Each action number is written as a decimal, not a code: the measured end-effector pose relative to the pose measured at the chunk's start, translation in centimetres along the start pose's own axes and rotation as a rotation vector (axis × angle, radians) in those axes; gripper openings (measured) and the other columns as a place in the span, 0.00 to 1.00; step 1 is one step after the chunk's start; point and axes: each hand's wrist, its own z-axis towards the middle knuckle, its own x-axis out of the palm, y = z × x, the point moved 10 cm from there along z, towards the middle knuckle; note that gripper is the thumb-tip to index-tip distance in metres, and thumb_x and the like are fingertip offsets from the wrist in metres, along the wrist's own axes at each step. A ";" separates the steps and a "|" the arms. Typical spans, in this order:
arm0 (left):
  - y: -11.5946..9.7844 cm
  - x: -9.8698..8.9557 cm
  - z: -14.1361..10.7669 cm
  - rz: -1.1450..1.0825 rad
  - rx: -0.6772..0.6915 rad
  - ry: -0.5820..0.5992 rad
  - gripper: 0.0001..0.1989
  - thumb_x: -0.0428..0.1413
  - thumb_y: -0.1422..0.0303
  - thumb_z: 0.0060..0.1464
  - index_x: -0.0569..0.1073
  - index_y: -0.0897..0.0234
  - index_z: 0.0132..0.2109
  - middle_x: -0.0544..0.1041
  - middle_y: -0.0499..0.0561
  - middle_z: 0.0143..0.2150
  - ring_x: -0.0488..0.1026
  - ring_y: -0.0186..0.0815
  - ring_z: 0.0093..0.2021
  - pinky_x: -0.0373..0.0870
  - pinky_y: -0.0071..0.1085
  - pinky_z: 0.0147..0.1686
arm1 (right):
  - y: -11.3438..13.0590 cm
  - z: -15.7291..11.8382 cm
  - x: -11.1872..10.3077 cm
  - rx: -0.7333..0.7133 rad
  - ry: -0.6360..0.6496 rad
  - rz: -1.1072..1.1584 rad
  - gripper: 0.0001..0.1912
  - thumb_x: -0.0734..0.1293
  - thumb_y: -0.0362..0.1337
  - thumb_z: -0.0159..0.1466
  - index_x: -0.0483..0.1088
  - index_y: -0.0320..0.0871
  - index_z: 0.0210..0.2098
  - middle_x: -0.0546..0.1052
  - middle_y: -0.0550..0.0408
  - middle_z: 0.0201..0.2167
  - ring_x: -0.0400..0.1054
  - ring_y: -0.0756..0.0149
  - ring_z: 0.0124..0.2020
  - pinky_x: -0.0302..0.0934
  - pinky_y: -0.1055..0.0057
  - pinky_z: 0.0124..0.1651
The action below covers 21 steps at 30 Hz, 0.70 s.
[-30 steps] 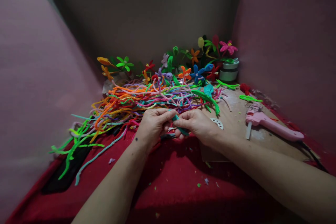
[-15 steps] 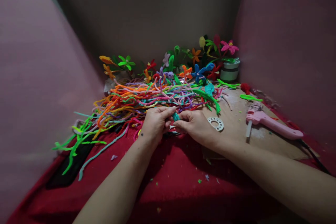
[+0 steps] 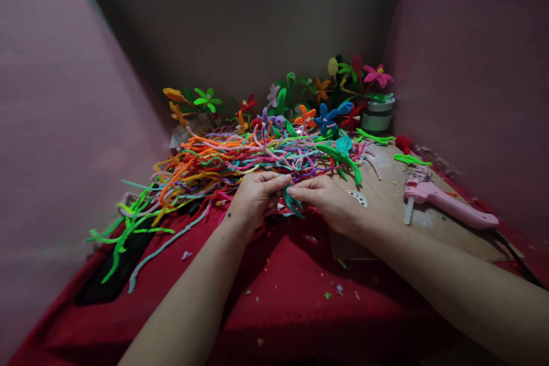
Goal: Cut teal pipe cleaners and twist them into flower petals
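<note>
A small teal fuzzy piece (image 3: 293,203) is pinched between both hands above the red cloth, its lower part hanging below the fingers. My left hand (image 3: 261,194) is closed on its upper end with thumb and forefinger. From the right, my right hand (image 3: 319,194) grips the same piece, fingertips almost touching those of my left hand. Directly behind the hands lies a heap of many-coloured fuzzy stems (image 3: 231,154). Part of the teal piece is hidden by the fingers.
Fuzzy flowers (image 3: 326,117) stand along the back, beside a white pot (image 3: 378,114). On the right, a pink glue gun (image 3: 450,203) rests on brown cardboard (image 3: 386,240). A white ring (image 3: 358,198) is partly behind my right wrist. A black flat object (image 3: 103,274) lies left.
The teal piece now hangs lower and looks more spread out below the fingers. My right hand has shifted slightly and covers more of the white ring.
</note>
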 end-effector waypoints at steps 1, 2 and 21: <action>0.0 0.2 0.0 0.008 0.003 0.016 0.14 0.61 0.63 0.41 0.65 0.66 0.22 0.57 0.39 0.12 0.48 0.20 0.11 0.42 0.20 0.10 | -0.3 0.0 -0.2 0.019 -0.011 0.033 0.13 0.65 0.39 0.53 0.66 0.39 0.16 0.64 0.61 0.13 0.53 0.75 0.18 0.47 0.73 0.23; 0.1 0.4 0.0 0.019 0.004 0.033 0.14 0.61 0.62 0.42 0.66 0.66 0.22 0.56 0.39 0.12 0.48 0.20 0.11 0.41 0.20 0.10 | -0.6 0.1 -0.4 0.045 -0.021 0.053 0.12 0.66 0.37 0.51 0.66 0.39 0.15 0.63 0.61 0.12 0.53 0.75 0.17 0.46 0.73 0.23; -4.2 4.8 -3.9 1.118 0.944 0.047 0.10 0.49 0.71 0.55 0.75 0.59 0.41 0.68 0.51 0.36 0.66 0.29 0.34 0.64 0.23 0.32 | -3.1 0.8 -3.2 0.216 -0.338 0.673 0.04 0.68 0.29 0.43 0.67 0.39 0.18 0.67 0.61 0.14 0.55 0.75 0.17 0.47 0.73 0.20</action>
